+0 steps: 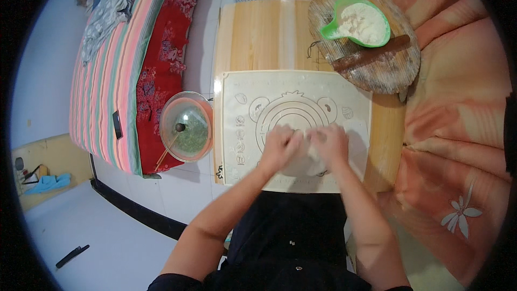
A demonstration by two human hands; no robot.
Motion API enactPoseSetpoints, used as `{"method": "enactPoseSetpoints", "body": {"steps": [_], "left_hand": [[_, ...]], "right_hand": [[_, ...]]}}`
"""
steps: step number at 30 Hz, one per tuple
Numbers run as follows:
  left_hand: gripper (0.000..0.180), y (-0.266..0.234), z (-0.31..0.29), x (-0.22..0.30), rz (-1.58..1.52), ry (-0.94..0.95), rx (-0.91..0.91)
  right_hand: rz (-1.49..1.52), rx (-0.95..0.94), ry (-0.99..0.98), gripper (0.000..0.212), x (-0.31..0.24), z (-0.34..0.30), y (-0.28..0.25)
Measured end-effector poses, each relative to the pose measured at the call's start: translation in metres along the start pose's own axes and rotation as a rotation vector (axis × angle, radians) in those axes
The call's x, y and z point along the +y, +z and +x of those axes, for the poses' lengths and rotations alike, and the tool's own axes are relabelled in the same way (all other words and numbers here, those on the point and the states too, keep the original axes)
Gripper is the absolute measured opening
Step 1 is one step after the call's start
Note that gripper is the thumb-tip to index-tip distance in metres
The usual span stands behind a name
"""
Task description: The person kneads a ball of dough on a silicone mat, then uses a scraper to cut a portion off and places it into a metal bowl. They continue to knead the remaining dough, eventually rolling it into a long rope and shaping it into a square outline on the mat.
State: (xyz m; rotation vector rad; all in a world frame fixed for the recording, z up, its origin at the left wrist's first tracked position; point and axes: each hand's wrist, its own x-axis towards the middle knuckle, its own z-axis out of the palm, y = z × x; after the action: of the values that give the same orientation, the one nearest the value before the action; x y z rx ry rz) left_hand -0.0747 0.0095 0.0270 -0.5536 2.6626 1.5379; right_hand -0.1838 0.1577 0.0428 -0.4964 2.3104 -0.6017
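Both my hands are over a cream kneading mat (237,83) printed with a bear face and rings. My left hand (284,146) is closed, its fingers curled toward the middle. Close beside it, my right hand (330,144) is closed too, slightly smeared by motion. Between and just below them shows a pale lump of dough (311,155), which both hands grip. Much of the dough is hidden by the fingers, and its edge blends into the pale mat.
On the wooden table (253,32), a round board (331,11) carries a green bowl (329,32) of flour and a brown rolling pin (371,55). Left of the table stands a lidded bowl (187,126) with green filling and chopsticks (168,152). An orange cloth (452,108) drapes at right.
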Motion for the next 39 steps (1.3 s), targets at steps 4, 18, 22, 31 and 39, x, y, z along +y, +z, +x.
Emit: {"method": "enactPoseSetpoints", "body": {"steps": [4, 18, 22, 31, 39], "left_hand": [[0.03, 0.034, -0.073, 0.025, 0.194, 0.067, 0.352], [0.035, 0.047, 0.003, -0.038, 0.387, -0.017, 0.361], [0.032, 0.039, 0.047, -0.045, 0.366, -0.165, 0.37], [0.039, -0.013, 0.043, -0.006, 0.074, -0.509, 0.035], [0.041, 0.044, -0.09, 0.006, 0.427, 0.033, 0.27]], "right_hand": [[-0.018, 0.498, -0.367, 0.038, 0.03, -0.073, 0.067], [-0.201, 0.467, -0.322, 0.032, 0.021, 0.03, 0.08], [-0.269, 0.467, -0.132, 0.032, 0.004, 0.072, 0.073], [-0.162, 0.012, 0.032, 0.034, -0.033, 0.04, 0.001], [-0.267, 0.343, -0.473, 0.04, 0.029, -0.085, 0.071]]}}
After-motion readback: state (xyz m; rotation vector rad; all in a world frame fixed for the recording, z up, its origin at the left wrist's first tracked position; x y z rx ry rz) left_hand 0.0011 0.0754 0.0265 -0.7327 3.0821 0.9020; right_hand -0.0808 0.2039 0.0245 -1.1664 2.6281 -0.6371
